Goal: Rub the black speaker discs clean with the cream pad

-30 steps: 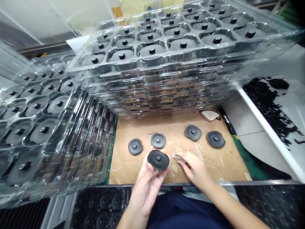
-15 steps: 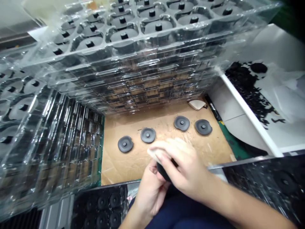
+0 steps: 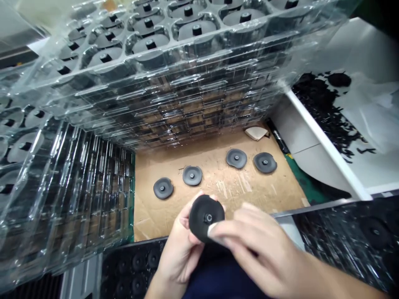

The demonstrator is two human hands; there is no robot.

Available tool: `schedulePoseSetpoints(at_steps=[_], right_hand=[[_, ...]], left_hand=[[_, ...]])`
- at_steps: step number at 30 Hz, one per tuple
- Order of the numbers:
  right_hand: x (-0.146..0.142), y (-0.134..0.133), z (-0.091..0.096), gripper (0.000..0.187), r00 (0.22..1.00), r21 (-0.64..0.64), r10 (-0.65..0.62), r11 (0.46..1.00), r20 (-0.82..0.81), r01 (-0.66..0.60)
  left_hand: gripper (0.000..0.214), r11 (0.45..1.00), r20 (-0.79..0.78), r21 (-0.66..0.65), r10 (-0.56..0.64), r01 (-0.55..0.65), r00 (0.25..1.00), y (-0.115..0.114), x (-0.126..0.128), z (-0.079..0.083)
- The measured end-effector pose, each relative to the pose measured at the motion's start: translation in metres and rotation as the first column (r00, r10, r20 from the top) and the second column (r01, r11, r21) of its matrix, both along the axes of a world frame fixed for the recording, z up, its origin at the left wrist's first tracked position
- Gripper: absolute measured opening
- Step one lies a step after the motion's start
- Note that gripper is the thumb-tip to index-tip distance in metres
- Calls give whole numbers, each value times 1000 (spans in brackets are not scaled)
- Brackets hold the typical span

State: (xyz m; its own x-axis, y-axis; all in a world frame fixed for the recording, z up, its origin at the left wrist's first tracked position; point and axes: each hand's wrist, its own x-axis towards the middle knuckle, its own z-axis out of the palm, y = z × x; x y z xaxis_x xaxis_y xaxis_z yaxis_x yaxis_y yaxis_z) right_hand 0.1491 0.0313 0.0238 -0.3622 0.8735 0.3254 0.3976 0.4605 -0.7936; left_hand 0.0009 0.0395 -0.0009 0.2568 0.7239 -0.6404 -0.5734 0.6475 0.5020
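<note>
My left hand (image 3: 182, 245) is wrapped round the edge of a round black rubber-like disc (image 3: 199, 214), tilted so its face and raised centre stub show. My right hand (image 3: 262, 249) pinches a small white pad (image 3: 213, 228), mostly hidden by the fingers. The pad touches the disc's face near its lower right rim. Similar dark discs lie on the cardboard sheet (image 3: 152, 224) beyond my hands: one disc (image 3: 163, 189) at the left, another disc (image 3: 192, 176) beside it, a third disc (image 3: 236, 159) and one more disc (image 3: 264, 163) to the right.
A tall stack of clear plastic trays (image 3: 199, 89) filled with discs stands behind the cardboard; another tray stack (image 3: 90, 178) rises at the left. A white wedge-shaped piece (image 3: 257, 133) and a black marker-like tube (image 3: 278, 137) lie at the back right. Right of them, a white bin (image 3: 358, 174) holds black scraps.
The disc has been turned to show its face, held lower left. My right hand has moved down and right, off the disc's upper edge to its lower right.
</note>
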Motion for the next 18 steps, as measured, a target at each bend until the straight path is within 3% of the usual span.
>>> schedulePoseSetpoints(at_steps=[2, 5, 7, 9, 12, 14, 16, 18], right_hand=[[7, -5, 0, 20, 991, -42, -111, 993, 77, 114], [8, -7, 0, 21, 960, 97, -244, 968, 135, 232], [6, -5, 0, 23, 969, 155, -218, 968, 118, 199], [5, -3, 0, 23, 984, 88, -155, 985, 93, 146], [4, -2, 0, 20, 979, 10, -180, 984, 93, 180], [1, -4, 2, 21, 975, 74, -200, 978, 102, 193], [-2, -6, 3, 22, 987, 115, -143, 984, 73, 134], [0, -4, -1, 21, 996, 37, -91, 995, 17, 90]], left_hand=[[59, 1000, 49, -6, -3, 3, 999, 1, -1, -1], [53, 999, 100, 26, 21, -23, 995, 2, 0, 0], [46, 999, 121, 42, 16, -21, 993, 1, 1, 2], [43, 999, 113, 35, 11, -15, 994, 1, -1, 3], [49, 998, 78, 37, 45, -48, 996, -1, -3, 3], [49, 997, 74, 46, 54, -58, 996, -2, -4, 2], [44, 997, 52, 54, 58, -61, 997, -2, -3, 1], [36, 994, 16, 76, 73, -74, 997, -1, -2, 0]])
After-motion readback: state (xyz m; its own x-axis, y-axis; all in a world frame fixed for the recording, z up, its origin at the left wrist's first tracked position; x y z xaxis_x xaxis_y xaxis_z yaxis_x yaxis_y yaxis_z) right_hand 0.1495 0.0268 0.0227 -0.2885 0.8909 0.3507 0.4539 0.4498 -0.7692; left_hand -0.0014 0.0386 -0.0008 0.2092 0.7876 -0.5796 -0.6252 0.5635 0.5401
